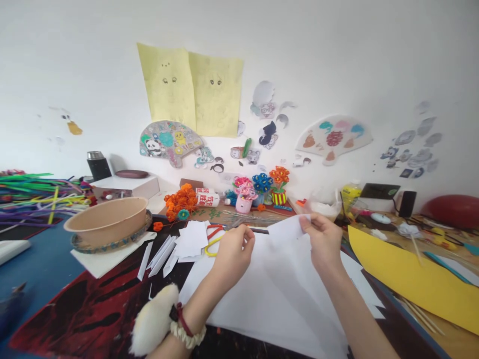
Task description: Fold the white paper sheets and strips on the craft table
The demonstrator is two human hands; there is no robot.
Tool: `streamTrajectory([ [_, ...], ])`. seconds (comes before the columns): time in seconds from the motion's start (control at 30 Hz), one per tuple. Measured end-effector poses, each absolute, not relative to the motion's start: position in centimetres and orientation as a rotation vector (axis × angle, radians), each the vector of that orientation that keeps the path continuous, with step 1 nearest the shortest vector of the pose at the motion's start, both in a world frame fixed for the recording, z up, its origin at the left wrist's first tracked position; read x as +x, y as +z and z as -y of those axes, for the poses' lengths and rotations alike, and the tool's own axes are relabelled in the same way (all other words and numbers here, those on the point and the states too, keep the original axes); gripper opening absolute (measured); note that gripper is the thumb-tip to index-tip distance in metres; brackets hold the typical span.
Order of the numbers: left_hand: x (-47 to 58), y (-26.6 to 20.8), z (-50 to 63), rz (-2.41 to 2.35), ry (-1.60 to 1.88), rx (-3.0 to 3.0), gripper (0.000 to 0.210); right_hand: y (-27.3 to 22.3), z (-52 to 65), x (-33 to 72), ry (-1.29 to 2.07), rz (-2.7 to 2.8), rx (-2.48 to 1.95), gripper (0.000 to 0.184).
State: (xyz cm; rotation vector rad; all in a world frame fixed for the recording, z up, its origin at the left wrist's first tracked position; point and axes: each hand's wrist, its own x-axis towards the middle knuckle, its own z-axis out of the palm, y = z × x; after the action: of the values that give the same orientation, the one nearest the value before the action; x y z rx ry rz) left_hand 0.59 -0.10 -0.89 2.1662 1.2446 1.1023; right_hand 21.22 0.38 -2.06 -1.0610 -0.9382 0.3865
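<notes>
My right hand (326, 243) pinches the corner of a small sheet of white paper (286, 230) between thumb and fingers, just above the table. My left hand (235, 251) is closed with its fingers curled, left of that sheet; what it holds, if anything, is hidden. Scissors with a yellow handle (211, 248) lie partly behind my left hand, and a red-orange handle (214, 230) shows beside them. Under both hands spreads a large white sheet (277, 299). Small white paper pieces (191, 240) and folded white strips (162, 255) lie to the left.
A beige bowl (107, 219) stands at the left, near colourful pipe cleaners (30, 197). Orange pipe-cleaner flowers (183, 202) and small flower pots (245, 203) line the back by the wall. Yellow card (415, 279) lies at the right. A fluffy white band (155, 319) hangs at my left wrist.
</notes>
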Motion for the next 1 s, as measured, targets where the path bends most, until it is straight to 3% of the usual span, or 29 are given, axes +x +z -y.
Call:
streamTrajectory([
  [0.4,1.0,-0.1,0.9,-1.143,1.341,2.129,0.006,-1.4,1.5,15.9,0.44,1.517,-1.112,0.017],
  [1.0,1.1,-0.4,0.8,-1.129,1.266,2.155,0.008,-1.3,1.0,17.7,0.535,1.302,-1.028,0.015],
])
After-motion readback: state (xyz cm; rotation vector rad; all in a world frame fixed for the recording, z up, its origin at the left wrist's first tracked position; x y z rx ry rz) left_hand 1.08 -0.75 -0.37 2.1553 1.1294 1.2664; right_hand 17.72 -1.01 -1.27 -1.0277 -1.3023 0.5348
